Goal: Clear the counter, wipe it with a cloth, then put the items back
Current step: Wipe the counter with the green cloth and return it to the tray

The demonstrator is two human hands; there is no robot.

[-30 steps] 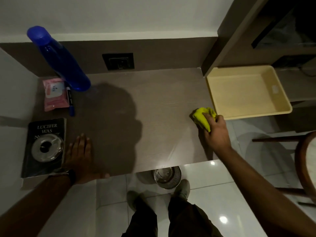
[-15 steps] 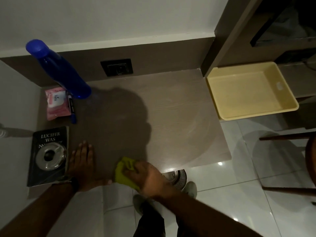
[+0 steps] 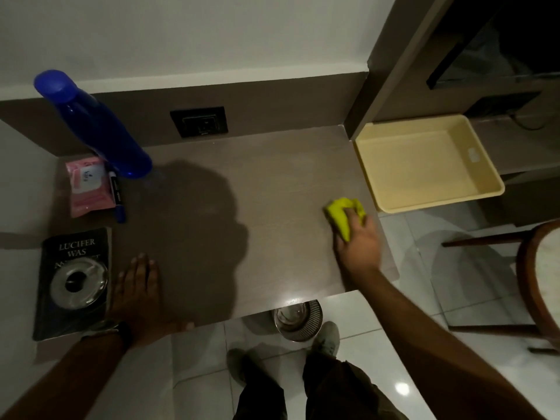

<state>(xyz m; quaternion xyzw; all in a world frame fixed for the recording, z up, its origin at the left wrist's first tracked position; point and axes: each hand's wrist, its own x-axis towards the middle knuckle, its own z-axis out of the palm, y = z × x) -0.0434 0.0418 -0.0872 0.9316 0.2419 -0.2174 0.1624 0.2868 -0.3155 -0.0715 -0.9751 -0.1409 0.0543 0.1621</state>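
Note:
A yellow-green cloth (image 3: 341,215) lies bunched on the right part of the brown counter (image 3: 248,207), and my right hand (image 3: 357,241) grips it from above, fingers curled over it. My left hand (image 3: 138,294) rests flat on the counter near its front edge, fingers straight. At the counter's left stand a tall blue bottle (image 3: 97,128), a pink wipes pack (image 3: 88,184), a marker pen (image 3: 118,197) and a black book (image 3: 72,283) with a glass ashtray (image 3: 78,281) on top.
An empty cream tray (image 3: 430,201) sits on a lower shelf just right of the counter. A wall socket (image 3: 198,122) is set in the back panel. A metal bin (image 3: 298,319) stands on the floor below the front edge. A wooden chair (image 3: 533,286) stands at the right.
My right hand swept the cloth from the counter's right side to the front near my left hand, then back to the right end. My left hand stayed put.

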